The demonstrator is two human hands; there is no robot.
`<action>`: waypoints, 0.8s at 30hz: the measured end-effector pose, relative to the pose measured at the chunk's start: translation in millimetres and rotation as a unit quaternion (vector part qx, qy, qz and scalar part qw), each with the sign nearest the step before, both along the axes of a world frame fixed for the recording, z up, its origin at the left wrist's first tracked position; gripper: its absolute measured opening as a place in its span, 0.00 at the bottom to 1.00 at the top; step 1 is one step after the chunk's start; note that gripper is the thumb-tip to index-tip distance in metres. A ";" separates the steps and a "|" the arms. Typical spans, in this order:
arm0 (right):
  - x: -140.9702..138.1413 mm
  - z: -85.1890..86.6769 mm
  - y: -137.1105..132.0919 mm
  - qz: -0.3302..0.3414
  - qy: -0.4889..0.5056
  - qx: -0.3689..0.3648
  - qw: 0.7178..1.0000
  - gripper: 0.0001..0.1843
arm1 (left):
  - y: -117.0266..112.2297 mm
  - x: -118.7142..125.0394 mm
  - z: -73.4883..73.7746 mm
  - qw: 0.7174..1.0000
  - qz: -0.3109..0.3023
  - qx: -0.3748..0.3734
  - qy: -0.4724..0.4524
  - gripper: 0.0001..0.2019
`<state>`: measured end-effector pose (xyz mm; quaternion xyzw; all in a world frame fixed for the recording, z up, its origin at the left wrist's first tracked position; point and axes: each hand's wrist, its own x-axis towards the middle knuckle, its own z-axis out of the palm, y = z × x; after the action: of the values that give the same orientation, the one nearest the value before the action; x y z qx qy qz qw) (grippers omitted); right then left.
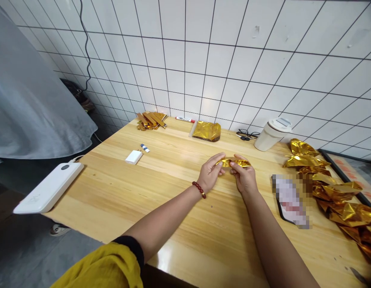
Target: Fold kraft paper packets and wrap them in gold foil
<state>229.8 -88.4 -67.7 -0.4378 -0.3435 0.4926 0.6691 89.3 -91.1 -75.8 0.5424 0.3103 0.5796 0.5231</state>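
Note:
Both hands meet over the middle of the wooden table [119, 188]. My left hand [209, 173] and my right hand [244, 176] pinch a small piece of gold foil [235, 162] between their fingertips, holding it just above the tabletop. A red bead bracelet [199, 189] sits on my left wrist. Each hand's fingers are closed on the foil from its own side.
A heap of folded gold foil pieces [338, 188] lies at the right. A stack of gold foil sheets [207, 131], gold strips [151, 120], a red marker [185, 119], glasses [247, 134], a white cup [272, 134], a small white box [133, 157] and a white device [49, 187] lie around.

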 end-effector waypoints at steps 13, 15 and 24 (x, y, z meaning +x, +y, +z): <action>4.2 -0.9 4.3 -0.033 0.063 0.007 0.997 0.16 | -1.5 -0.4 4.3 0.999 0.007 -0.034 -0.019 0.26; 1.9 -2.2 2.7 -0.016 0.034 0.014 0.999 0.19 | 0.3 -0.7 4.9 0.998 -0.004 -0.047 -0.044 0.28; -7.3 -7.9 -1.7 -0.030 -0.089 0.060 0.994 0.26 | 9.8 -3.7 4.9 0.983 0.001 -0.141 -0.114 0.27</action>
<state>222.5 -90.1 -75.6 -0.4491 -0.4176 0.4093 0.6755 85.6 -81.3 -70.9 0.3937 0.3278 0.5882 0.6258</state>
